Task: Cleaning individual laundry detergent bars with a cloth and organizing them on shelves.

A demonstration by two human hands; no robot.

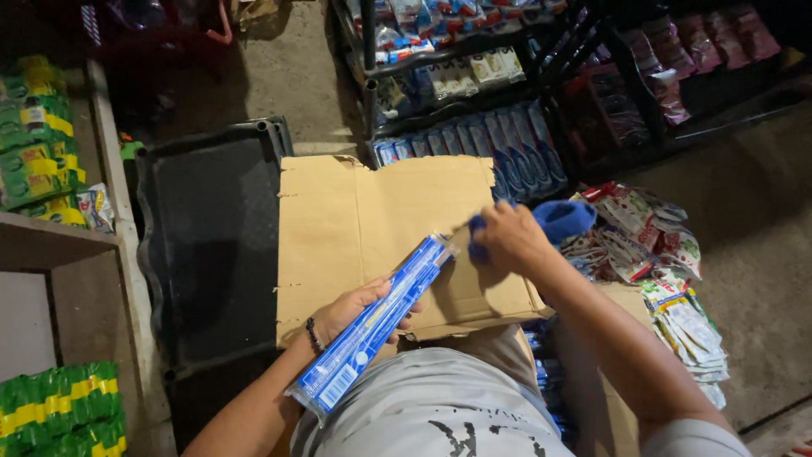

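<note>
My left hand point(359, 309) grips a long blue and white clear-wrapped packet point(372, 326) by its middle, slanted from my lap up toward the upper right. My right hand point(507, 239) holds a blue cloth point(558, 218) bunched against the packet's upper end. Both hands hover over a flat sheet of brown cardboard point(372, 220) lying in front of my knees. A dark bracelet sits on my left wrist.
A black plastic tray point(211, 237) lies left of the cardboard. Metal shelves point(457, 76) with blue packets stand behind it. Loose sachets point(651, 245) pile on the floor at right. Green and yellow packs point(59, 410) fill wooden shelving at left.
</note>
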